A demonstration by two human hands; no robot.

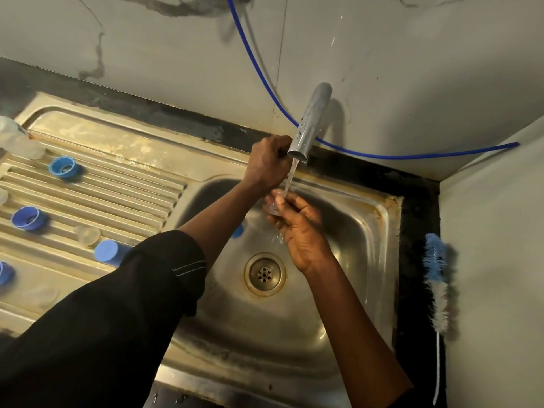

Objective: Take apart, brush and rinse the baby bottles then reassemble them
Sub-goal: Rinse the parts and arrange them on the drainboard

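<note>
The step in hand looks like rinsing. Just right of the frame's centre, the right hand [297,228] holds a clear teat [272,206] under the thin water stream [290,178] from the tap [310,125], above the sink [362,231]. Its thumb and fingers [294,201] pinch the teat at the rim. The left hand [269,163] reaches up to the tap. Its fingertips are hidden behind the spout, so I cannot tell what they grip or how they lie.

To rinse well, I would turn the teat in the pinch so the water runs through the inside and the tip, not only over the outside. Shifting the grip would let the covered spots get washed too. The stream is narrow, so the piece should sit right under it. A wet, soft teat is likely slippery, and the drain [265,273] lies directly below, so a firm hold matters.

The other parts wait at the left of the frame on the draining board [123,148]: blue rings [62,167], a blue cap [106,251] and another clear teat [87,234]. The bottle brush [438,278] lies on the dark worktop [418,201] at the right edge.
</note>
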